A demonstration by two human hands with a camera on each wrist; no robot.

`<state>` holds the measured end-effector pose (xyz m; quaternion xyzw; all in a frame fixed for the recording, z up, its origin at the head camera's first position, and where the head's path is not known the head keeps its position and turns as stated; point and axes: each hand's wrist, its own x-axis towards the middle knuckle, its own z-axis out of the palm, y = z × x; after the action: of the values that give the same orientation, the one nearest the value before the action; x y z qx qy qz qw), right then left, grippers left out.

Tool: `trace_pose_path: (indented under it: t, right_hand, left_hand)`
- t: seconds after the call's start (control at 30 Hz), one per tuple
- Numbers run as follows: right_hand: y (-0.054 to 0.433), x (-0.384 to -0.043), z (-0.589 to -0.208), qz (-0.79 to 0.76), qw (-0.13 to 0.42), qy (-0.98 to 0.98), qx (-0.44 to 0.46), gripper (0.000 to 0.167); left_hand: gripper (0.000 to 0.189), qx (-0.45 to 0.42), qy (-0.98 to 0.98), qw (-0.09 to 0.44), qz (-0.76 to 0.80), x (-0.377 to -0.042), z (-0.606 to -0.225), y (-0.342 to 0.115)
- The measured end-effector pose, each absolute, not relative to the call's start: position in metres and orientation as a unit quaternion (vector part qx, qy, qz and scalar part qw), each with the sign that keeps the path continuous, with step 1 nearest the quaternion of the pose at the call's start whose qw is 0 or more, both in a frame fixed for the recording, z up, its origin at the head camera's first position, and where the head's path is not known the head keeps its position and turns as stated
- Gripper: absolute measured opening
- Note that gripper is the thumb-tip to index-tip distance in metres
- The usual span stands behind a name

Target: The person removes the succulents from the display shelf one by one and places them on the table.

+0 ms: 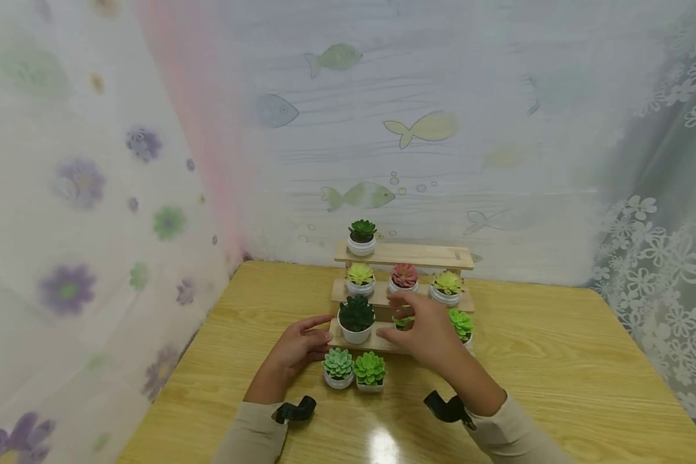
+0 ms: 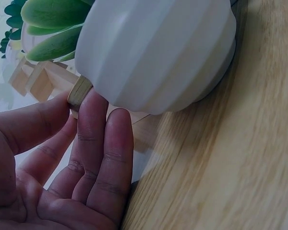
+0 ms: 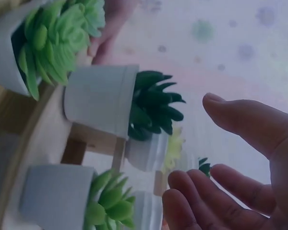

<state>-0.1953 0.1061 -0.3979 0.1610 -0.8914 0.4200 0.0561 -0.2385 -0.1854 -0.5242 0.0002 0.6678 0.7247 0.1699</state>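
Note:
My left hand (image 1: pixel 301 341) is at the left end of the lowest board of a tiered wooden plant stand (image 1: pixel 378 341); in the left wrist view its thumb and fingers pinch the board's end (image 2: pixel 80 93). On that board, a dark green succulent (image 1: pixel 356 314) stands upright in a white pot. Over the same board, just right of this pot, hovers my right hand (image 1: pixel 432 332), fingers relaxed and holding nothing. It partly hides a bright green succulent (image 3: pixel 110 203). A ribbed white pot (image 2: pixel 153 57) sits close to the left fingers.
A mint succulent (image 1: pixel 339 364) and a bright green one (image 1: pixel 370 368) stand in front of the stand. The middle tier bears yellow (image 1: pixel 361 274), red (image 1: pixel 404 275) and yellow-green (image 1: pixel 447 282) succulents. Another dark green one (image 1: pixel 362 230) tops the stand. Patterned curtains (image 1: pixel 267 212) hang behind.

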Motion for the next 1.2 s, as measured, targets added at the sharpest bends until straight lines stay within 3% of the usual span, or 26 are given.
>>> trace_pose_path:
  t: [0.33,1.2]
  right_hand:
    - [0.104,-0.224,-0.385,0.365,0.126,-0.905,0.179,0.062]
    - [0.095,-0.271,-0.36,0.363,0.112,-0.914,0.145,0.074]
  left_hand:
    - [0.054,-0.007,0.671,0.166,0.722,-0.239,-0.531,-0.186]
    - [0.057,0.004,0.67,0.167,0.723,-0.241,-0.53,-0.187]
